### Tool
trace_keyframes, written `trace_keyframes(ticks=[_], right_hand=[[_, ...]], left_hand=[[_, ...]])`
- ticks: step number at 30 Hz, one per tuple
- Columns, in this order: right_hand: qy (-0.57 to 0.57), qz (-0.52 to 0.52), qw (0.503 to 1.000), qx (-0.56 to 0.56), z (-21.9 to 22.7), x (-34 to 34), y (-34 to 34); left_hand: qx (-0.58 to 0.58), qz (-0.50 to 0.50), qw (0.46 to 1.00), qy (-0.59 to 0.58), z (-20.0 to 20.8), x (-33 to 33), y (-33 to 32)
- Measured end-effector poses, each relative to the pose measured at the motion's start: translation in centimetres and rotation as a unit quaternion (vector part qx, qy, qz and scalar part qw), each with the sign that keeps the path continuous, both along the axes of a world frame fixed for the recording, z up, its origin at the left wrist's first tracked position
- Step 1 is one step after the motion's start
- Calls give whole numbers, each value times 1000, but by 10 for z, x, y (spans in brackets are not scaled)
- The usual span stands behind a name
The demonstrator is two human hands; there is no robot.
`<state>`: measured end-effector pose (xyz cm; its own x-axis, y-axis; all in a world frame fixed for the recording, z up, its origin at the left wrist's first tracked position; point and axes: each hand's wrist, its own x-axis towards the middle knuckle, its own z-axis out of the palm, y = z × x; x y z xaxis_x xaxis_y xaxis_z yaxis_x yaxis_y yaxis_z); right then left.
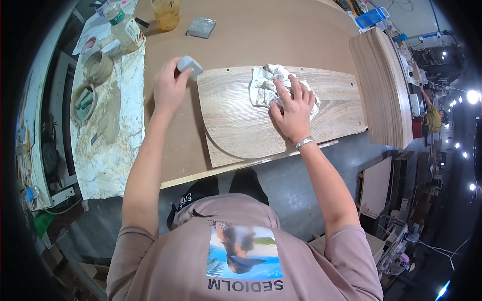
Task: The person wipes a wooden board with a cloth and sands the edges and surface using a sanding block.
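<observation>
My left hand (pixel 171 86) is closed around a small grey block (pixel 189 66) that looks like a sanding sponge, slightly blurred. It hovers just off the far left corner of a wood-grain panel (pixel 226 115). That panel has a rounded near left corner and a few small dark holes along its edges. My right hand (pixel 292 113) presses down on a crumpled white rag (pixel 259 90) with dark stains, its fingers bent over the cloth. Underneath the rag lies the middle of the panel. A second, flat grey block (pixel 202 27) rests farther back on the brown table (pixel 251 40).
At the right stands a tall stack of curved wood panels (pixel 379 85). Along the left, a stained white sheet (pixel 113 125) bears a bottle (pixel 125 30), a round tub (pixel 98 67) and a bowl with green pieces (pixel 84 103). An amber-stained jar (pixel 165 14) stands at the back.
</observation>
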<state>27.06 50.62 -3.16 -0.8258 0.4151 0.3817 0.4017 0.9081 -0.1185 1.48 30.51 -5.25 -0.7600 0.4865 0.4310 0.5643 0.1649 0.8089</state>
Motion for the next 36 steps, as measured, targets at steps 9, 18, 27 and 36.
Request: trace_keyframes(ticks=[9, 18, 27, 36], right_hand=[[6, 8, 1000, -4, -2, 6, 8], [19, 19, 999, -17, -2, 10, 9], [19, 30, 999, -14, -6, 13, 13], [6, 43, 999, -28, -5, 16, 10]], left_hand=[[-4, -63, 983, -171, 11, 110, -66], [-52, 73, 994, -63, 12, 189, -40], [-20, 227, 960, -165, 20, 241, -42], [68, 181, 958, -213, 25, 286, -28]])
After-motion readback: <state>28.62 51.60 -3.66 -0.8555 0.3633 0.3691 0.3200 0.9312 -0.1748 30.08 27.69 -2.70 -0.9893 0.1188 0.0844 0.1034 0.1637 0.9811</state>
